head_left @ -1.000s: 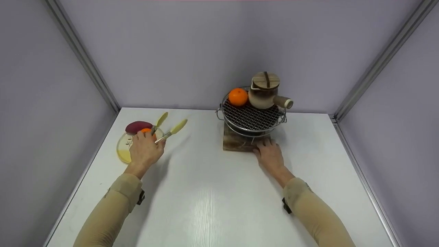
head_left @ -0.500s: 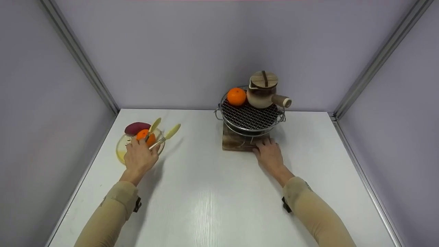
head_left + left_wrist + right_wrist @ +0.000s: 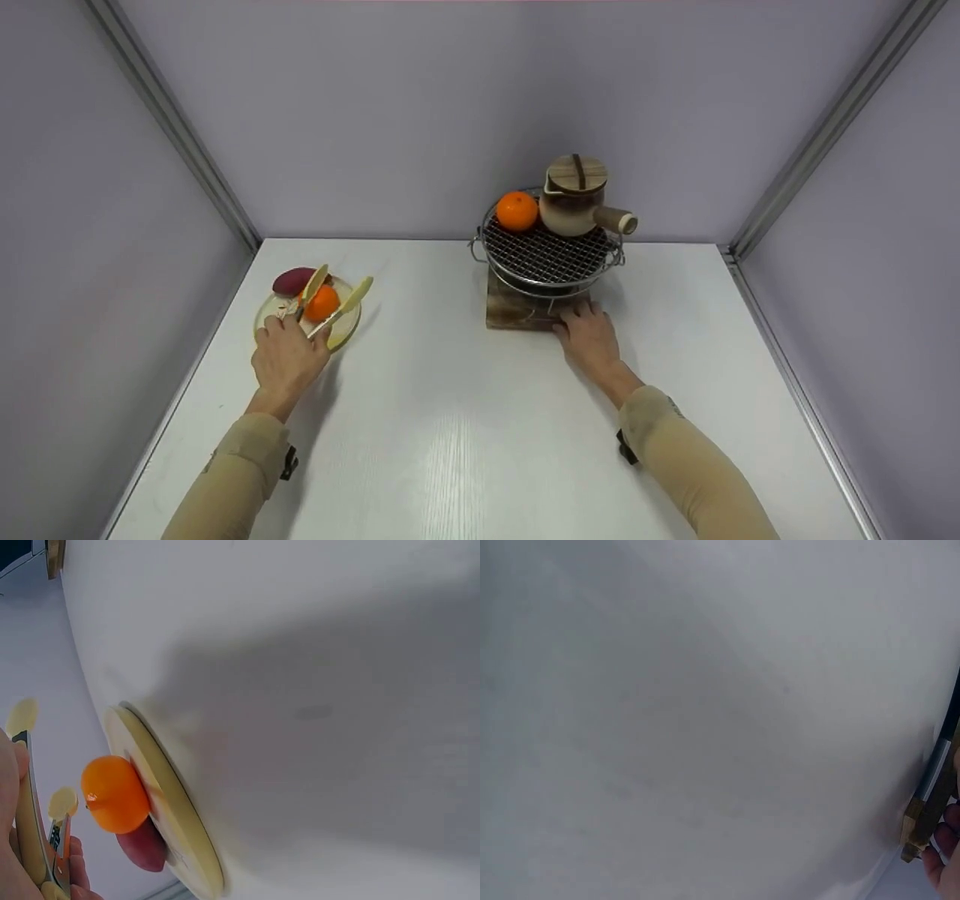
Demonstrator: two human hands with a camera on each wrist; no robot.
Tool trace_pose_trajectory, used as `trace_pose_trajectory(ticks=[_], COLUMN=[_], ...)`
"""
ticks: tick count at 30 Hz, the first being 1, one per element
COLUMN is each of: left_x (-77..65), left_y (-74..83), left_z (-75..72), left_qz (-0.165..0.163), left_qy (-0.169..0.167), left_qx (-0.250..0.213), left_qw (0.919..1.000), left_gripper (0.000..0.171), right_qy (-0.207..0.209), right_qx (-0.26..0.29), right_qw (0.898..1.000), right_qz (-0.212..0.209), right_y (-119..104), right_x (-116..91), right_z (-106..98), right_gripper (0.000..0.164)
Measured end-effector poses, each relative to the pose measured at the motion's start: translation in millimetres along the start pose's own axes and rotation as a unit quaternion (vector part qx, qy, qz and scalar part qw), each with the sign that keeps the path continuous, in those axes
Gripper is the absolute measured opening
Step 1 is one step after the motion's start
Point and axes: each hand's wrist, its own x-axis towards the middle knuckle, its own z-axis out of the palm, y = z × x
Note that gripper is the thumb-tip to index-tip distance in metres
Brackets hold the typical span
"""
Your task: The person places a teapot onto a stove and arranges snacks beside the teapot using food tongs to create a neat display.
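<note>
My left hand (image 3: pixel 289 356) holds a pair of metal tongs (image 3: pixel 324 324) with pale yellow tips spread apart. In the head view the tips overlap an orange (image 3: pixel 322 304) on a cream and yellow plate (image 3: pixel 343 343); in the left wrist view the tongs (image 3: pixel 30 817) stand apart from the fruit. Beside that orange lies a purple sweet potato (image 3: pixel 292 281). On the right, my right hand (image 3: pixel 590 337) grips the front right corner of a wooden base (image 3: pixel 517 315), fingers over its edge. Above this base stands a round grill with a wire mesh (image 3: pixel 551 262).
A second orange (image 3: pixel 517 211) sits on the mesh, next to a brown and cream teapot (image 3: pixel 574 210) with a wooden lid and side handle (image 3: pixel 616 220). White tabletop (image 3: pixel 450 405) lies between the plate and the grill. Grey panels (image 3: pixel 412 112) enclose the back and sides.
My left hand has drawn back toward me and left with the tongs, uncovering the orange on the plate. The tong tips have come down over the plate. My right hand keeps its place.
</note>
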Motion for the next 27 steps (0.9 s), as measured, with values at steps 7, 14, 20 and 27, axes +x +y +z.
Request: trace_pose_trajectory(ticks=[7, 14, 20, 27], left_x=[-2.0, -5.3, -7.8, -10.1], left_y=[-11.3, -17.9, -21.6, -27.2], left_z=[-3.8, -4.1, -1.9, 3.5], left_qz=[-0.012, -0.029, -0.042, -0.049], left_qy=[0.005, 0.003, -0.006, -0.016], left_qx=[-0.001, -0.008, -0.007, -0.003], left_qw=[0.9999, 0.9996, 0.9991, 0.9987], left_gripper=[0.073, 0.074, 0.073, 0.072], right_qy=[-0.002, -0.003, -0.010, -0.006], right_qx=[0.005, 0.009, 0.013, 0.010], right_qw=[1.000, 1.000, 1.000, 1.000], right_qz=[-0.002, -0.005, 0.002, 0.005], right_y=[0.0, -0.4, -0.9, -0.6], right_x=[-0.1, 0.1, 0.6, 0.3], right_z=[-0.7, -0.3, -1.5, -1.0], right_gripper=[0.028, 0.027, 0.028, 0.027])
